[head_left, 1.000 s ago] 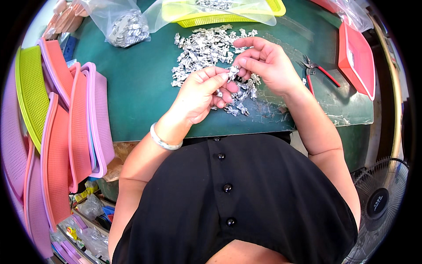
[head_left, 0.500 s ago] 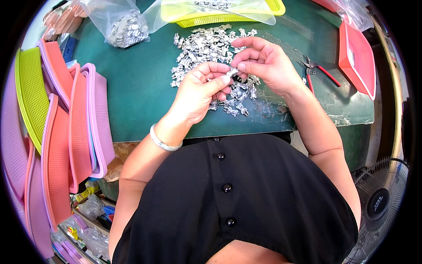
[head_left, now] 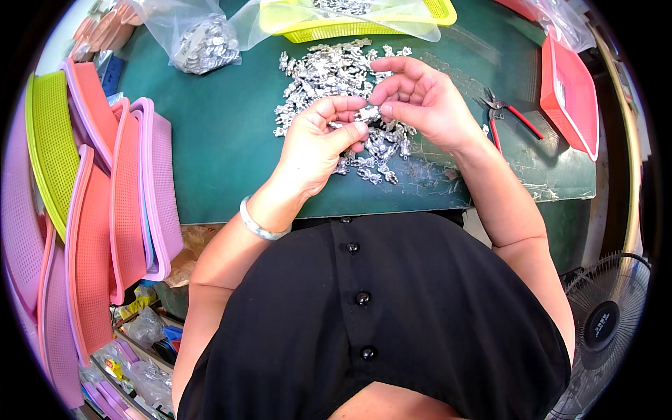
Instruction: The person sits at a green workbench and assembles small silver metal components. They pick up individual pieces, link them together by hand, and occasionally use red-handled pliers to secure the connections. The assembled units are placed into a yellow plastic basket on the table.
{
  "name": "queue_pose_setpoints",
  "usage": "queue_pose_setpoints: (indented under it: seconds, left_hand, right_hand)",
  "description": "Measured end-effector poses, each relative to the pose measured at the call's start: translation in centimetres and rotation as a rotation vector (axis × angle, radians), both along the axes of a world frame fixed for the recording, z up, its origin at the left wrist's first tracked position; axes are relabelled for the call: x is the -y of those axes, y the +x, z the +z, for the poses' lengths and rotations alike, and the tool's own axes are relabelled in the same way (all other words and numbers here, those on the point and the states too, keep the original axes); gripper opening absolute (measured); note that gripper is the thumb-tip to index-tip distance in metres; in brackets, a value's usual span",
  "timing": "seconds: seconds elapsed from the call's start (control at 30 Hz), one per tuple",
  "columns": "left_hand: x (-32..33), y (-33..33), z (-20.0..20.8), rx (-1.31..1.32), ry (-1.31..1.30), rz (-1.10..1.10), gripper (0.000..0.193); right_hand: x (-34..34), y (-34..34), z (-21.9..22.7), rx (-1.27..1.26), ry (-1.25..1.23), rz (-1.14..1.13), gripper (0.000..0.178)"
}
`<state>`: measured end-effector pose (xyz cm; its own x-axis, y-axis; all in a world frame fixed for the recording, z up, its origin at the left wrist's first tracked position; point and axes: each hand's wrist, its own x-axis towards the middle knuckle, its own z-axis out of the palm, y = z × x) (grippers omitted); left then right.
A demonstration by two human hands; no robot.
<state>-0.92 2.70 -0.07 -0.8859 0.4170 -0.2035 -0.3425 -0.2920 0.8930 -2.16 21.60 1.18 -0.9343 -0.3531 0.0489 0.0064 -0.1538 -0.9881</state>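
Between my two hands is a small silver metal charm [head_left: 367, 114], shaped like a little figure. My left hand [head_left: 323, 136] pinches it from the left with thumb and fingers. From the right, the thumb and forefinger of my right hand [head_left: 418, 101] close on its other end. Beneath and beyond both hands lies a loose pile of similar silver charms [head_left: 318, 75]. A few charms [head_left: 378, 171] lie spread at the near side of the pile.
Red-handled pliers [head_left: 514, 115] lie on the green table [head_left: 224, 154], left of a pink basket [head_left: 570, 105]. At the back are a yellow-green basket [head_left: 315, 29] and a bag of silver pieces [head_left: 205, 49]. Stacked baskets [head_left: 126, 203] stand left; a fan [head_left: 602, 325] stands lower right.
The charm has turned between my fingertips, and more of its silver face shows now. Both hands stay in nearly the same place.
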Motion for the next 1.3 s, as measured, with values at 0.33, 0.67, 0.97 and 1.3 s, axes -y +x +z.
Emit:
queue_pose_setpoints:
  seconds: [0.33,0.67,0.97,1.3]
  left_hand:
    - [1.0,-0.7,0.0,0.190,0.191,0.057,0.016]
    - [1.5,-0.9,0.1,0.182,0.116,0.035,0.014]
    - [1.5,-0.7,0.4,0.183,0.025,0.049,0.011]
    - [1.0,-0.7,1.5,0.134,-0.174,-0.025,0.019]
  right_hand:
    - [-1.0,-0.4,-0.9,-0.456,0.665,-0.137,0.036]
    - [-0.1,-0.5,-1.6,-0.557,0.887,-0.169,0.033]
    - [0.8,-0.4,-1.6,-0.595,0.881,-0.117,0.038]
    - [0.5,-0.4,-0.9,-0.035,0.131,-0.031,0.037]
